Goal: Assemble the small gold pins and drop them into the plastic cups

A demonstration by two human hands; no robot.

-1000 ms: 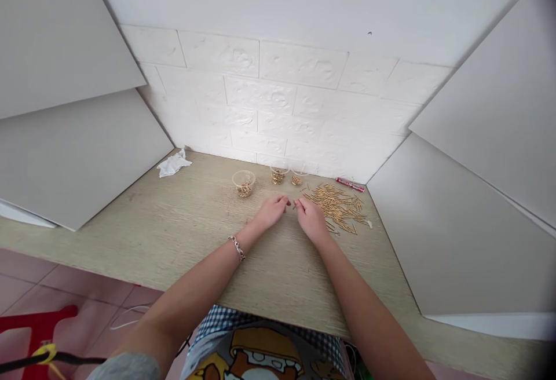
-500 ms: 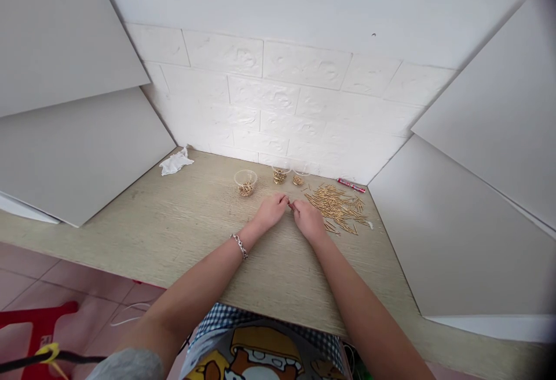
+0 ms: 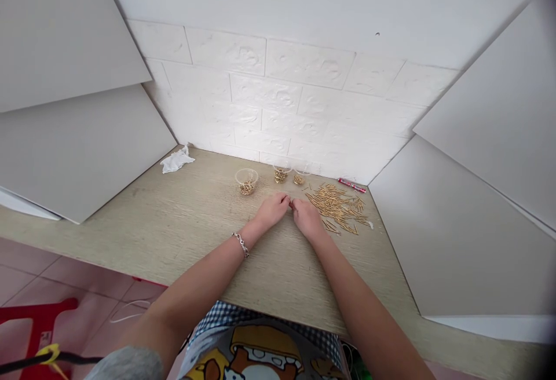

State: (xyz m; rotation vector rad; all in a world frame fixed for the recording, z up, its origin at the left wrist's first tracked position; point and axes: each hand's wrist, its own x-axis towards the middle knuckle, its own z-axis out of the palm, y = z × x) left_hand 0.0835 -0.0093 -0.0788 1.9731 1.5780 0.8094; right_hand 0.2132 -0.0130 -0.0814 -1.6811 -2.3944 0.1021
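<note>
My left hand (image 3: 273, 208) and my right hand (image 3: 306, 216) meet over the middle of the table, fingertips pinched together. Whatever lies between the fingers is too small to make out. Just right of my right hand spreads a loose pile of thin gold-coloured metal pins (image 3: 334, 203). Beyond my left hand stands a clear plastic cup (image 3: 247, 177) with short gold pieces at its bottom. Farther back are two more clear cups side by side, one holding a taller heap of gold pieces (image 3: 280, 177), the other a small heap (image 3: 298, 179).
A red wrapped stick (image 3: 351, 185) lies along the wall behind the pile. Crumpled white tissue (image 3: 178, 160) sits in the back left corner. Grey panels (image 3: 87, 154) lean on both sides of the wooden table (image 3: 195, 218). A red stool (image 3: 43, 333) stands on the floor at left.
The view has shifted very slightly. Both hands keep nearly the same place and stay pinched together; the cups and the pile have not moved.
</note>
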